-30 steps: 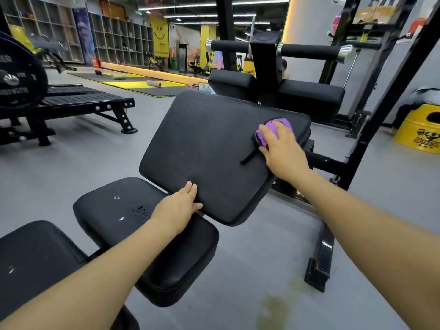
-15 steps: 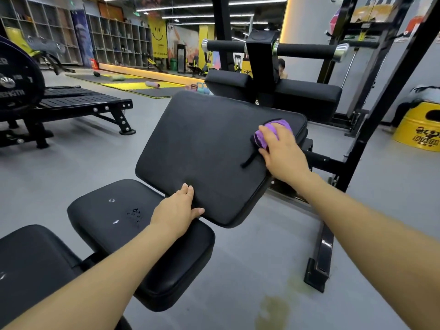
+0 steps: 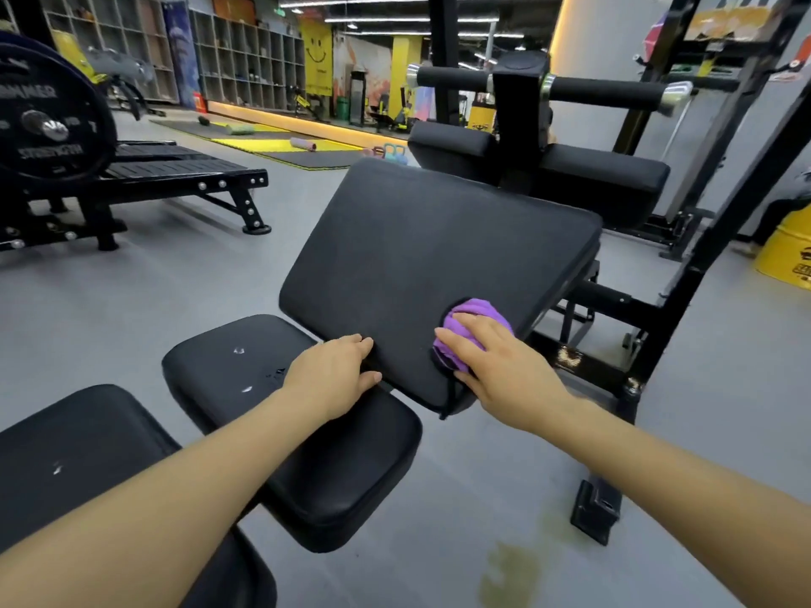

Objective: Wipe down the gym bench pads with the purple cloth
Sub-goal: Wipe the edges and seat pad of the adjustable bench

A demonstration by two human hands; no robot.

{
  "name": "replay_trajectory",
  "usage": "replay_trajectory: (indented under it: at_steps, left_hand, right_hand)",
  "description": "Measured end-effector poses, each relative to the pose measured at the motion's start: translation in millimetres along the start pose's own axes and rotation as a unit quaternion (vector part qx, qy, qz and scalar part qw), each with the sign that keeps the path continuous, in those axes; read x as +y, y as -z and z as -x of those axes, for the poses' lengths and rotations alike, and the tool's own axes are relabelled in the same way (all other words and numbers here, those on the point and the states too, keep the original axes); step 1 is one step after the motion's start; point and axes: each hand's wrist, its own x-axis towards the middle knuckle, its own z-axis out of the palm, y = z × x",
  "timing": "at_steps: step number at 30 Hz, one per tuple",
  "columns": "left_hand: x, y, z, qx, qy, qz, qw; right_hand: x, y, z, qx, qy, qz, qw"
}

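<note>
Bunched purple cloth (image 3: 476, 326) on tilted black pad (image 3: 430, 252).

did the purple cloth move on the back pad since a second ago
Yes. The purple cloth, under the right hand, has slid from the back pad's far right corner down to its near edge.
</note>
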Motion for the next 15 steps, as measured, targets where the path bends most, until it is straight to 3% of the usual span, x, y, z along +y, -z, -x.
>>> replay_trajectory:
  at_steps: [6, 10, 15]
  left_hand:
    - [-50.1, 4.4, 8.3, 0.027, 0.04, -0.022, 0.999]
    - [-57.0, 2.2, 8.5, 0.004, 0.093, -0.021, 0.995]
    - [-62.0, 4.7, 7.8, -0.007, 0.092, -0.002, 0.996]
  right_hand:
    - [-41.1, -46.2, -71.3, -0.003, 0.061, 0.056, 0.997]
    - [-60.9, -53.7, -128.9, -0.047, 0.042, 0.015, 0.998]
    - [-50.6, -29.7, -72.9, -0.056, 0.091, -0.019, 0.994]
